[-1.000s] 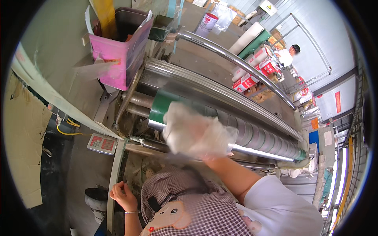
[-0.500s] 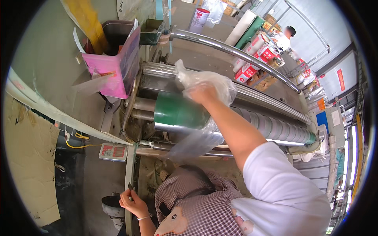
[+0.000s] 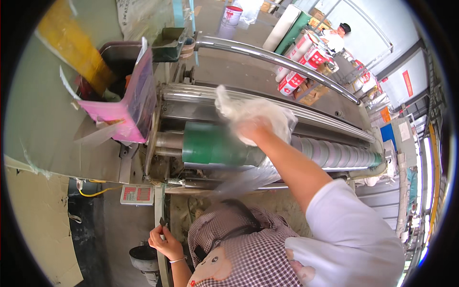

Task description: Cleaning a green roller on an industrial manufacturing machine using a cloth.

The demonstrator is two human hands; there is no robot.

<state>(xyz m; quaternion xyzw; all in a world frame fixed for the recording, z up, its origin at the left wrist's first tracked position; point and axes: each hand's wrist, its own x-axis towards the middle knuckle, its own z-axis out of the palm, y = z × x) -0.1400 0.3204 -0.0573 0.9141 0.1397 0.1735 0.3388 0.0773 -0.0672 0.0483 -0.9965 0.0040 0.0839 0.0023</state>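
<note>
My right hand [image 3: 256,130], smeared by motion, is closed on a bunched sheet of clear plastic film [image 3: 279,114] above the machine's rollers. Part of the film trails down in front of the green roller [image 3: 205,143], its loose end blurred. My right arm reaches across from the lower right. Low on the left, my left hand [image 3: 167,244] pinches a small dark flat piece [image 3: 162,222] between thumb and fingers, beside a narrow upright metal edge. What exactly that piece is, I cannot tell.
A pink bin [image 3: 122,112] with yellow material stands left of the rollers. Below it sits a small panel with red markings [image 3: 137,194]. A curved metal bar [image 3: 277,60] spans the far side. Beyond it are wrapped rolls [image 3: 313,57] and another person [image 3: 334,39].
The view has shifted, so the pink bin and panel sit differently in it. My right hand has moved slightly to the right with the film. My left hand still pinches the dark piece.
</note>
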